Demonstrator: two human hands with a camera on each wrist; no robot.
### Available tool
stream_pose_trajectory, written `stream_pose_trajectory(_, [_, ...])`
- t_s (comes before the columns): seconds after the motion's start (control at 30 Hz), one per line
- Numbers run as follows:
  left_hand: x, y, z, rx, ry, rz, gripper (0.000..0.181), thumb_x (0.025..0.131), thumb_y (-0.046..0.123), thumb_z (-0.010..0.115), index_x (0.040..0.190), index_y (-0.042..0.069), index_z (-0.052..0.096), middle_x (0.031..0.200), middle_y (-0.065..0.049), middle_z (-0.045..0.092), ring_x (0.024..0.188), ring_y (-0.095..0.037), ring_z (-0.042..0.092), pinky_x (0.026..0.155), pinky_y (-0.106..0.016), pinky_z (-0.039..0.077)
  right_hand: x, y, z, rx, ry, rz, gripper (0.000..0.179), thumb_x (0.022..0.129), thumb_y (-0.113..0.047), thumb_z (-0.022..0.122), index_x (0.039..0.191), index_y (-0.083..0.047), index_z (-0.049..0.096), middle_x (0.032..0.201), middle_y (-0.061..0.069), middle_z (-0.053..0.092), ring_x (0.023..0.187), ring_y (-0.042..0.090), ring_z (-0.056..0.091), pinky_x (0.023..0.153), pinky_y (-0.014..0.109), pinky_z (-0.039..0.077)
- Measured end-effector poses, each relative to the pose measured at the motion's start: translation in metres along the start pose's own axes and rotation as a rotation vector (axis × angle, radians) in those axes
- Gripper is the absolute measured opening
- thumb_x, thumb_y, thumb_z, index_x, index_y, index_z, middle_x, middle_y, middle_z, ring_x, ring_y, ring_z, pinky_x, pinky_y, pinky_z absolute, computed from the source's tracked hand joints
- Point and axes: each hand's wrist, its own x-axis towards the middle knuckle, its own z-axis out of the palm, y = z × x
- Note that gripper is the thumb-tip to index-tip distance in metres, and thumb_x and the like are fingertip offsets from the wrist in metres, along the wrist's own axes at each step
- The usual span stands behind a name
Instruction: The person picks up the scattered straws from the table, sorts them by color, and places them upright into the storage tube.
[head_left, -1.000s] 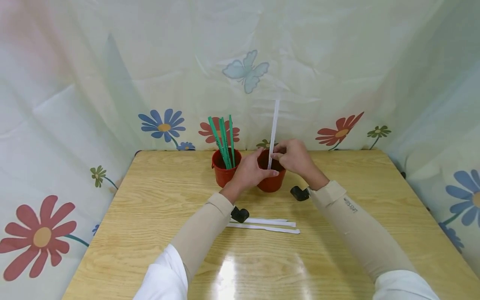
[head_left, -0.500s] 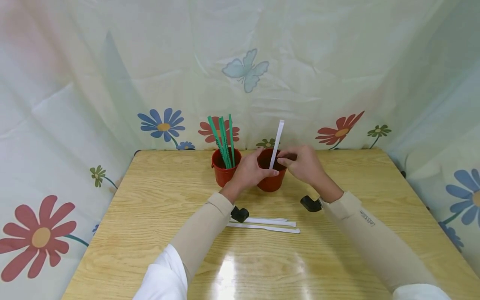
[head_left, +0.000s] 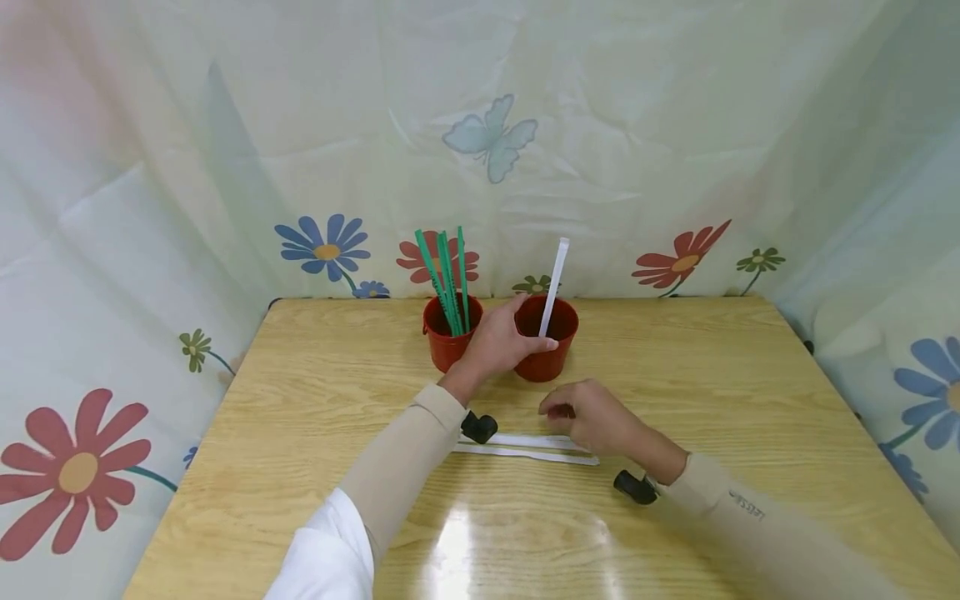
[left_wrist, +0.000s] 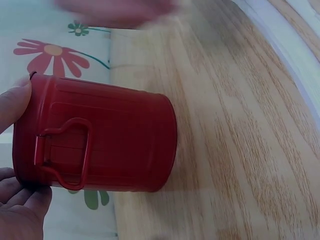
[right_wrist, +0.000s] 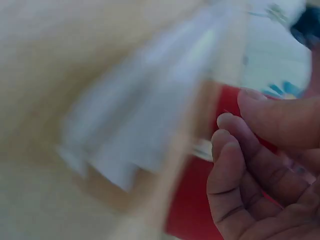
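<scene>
My left hand (head_left: pixel 497 340) grips the rim of the right-hand red bucket (head_left: pixel 551 360), thumb on one side and fingers on the other. In the left wrist view this bucket (left_wrist: pixel 117 140) shows a small looped side handle. One slim white wrapped straw (head_left: pixel 552 292) leans upright inside it. My right hand (head_left: pixel 596 421) is over the right ends of the white wrapped straws (head_left: pixel 517 455) lying on the table. Its fingers are loosely bent and hold nothing; in the right wrist view the straws (right_wrist: pixel 135 115) are blurred beside the fingers (right_wrist: pixel 227 165).
To the left stands a second red bucket (head_left: pixel 444 354) with several green straws (head_left: pixel 447 287) upright in it. The wooden table (head_left: pixel 322 400) ends at a flower-printed curtain (head_left: pixel 615 150) behind and on both sides. A black wrist camera (head_left: pixel 480 428) overlaps the straws' left ends.
My right hand has let go of the white straw, now lower in the bucket, and moved down toward the straws on the table. My left hand stays on the bucket.
</scene>
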Motion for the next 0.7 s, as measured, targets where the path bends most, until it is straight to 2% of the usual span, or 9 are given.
stream_pose_trajectory(0.13, [0.0, 0.0, 0.0, 0.019, 0.001, -0.013, 0.08, 0.08, 0.038, 0.081, 0.146, 0.011, 0.044, 0.132, -0.007, 0.063, 0.116, -0.025, 0.062, 0.094, -0.04, 0.057, -0.004, 0.006, 0.022, -0.068, -0.089, -0.041, 0.019, 0.083, -0.002, 0.075, 0.1, -0.011, 0.074, 0.091, -0.004, 0.072, 0.081, 0.007, 0.063, 0.071, 0.022, 0.054])
stream_pose_trajectory(0.33, [0.0, 0.001, -0.001, 0.021, -0.003, -0.013, 0.078, 0.081, 0.038, 0.081, 0.145, 0.011, 0.045, 0.132, -0.007, 0.063, 0.116, -0.026, 0.061, 0.094, -0.039, 0.057, -0.003, 0.003, 0.03, -0.145, -0.103, -0.089, 0.024, 0.082, 0.005, 0.071, 0.096, -0.014, 0.073, 0.093, -0.003, 0.07, 0.086, 0.011, 0.064, 0.077, 0.03, 0.056])
stream_pose_trajectory(0.53, [0.0, 0.003, -0.002, 0.031, 0.001, -0.038, 0.084, 0.08, 0.039, 0.081, 0.148, 0.01, 0.041, 0.135, -0.008, 0.061, 0.118, -0.026, 0.061, 0.095, -0.039, 0.057, -0.001, -0.001, 0.031, -0.212, -0.144, -0.06, 0.022, 0.083, 0.006, 0.069, 0.092, -0.014, 0.069, 0.087, -0.004, 0.065, 0.08, 0.009, 0.058, 0.073, 0.029, 0.053])
stream_pose_trajectory(0.7, [0.001, 0.001, 0.0, 0.032, -0.004, -0.023, 0.079, 0.08, 0.039, 0.081, 0.145, 0.011, 0.045, 0.132, -0.007, 0.063, 0.115, -0.025, 0.062, 0.093, -0.038, 0.057, 0.0, -0.002, 0.031, -0.23, -0.194, -0.027, 0.02, 0.083, 0.003, 0.07, 0.083, -0.015, 0.061, 0.077, -0.006, 0.057, 0.07, 0.008, 0.048, 0.065, 0.023, 0.044])
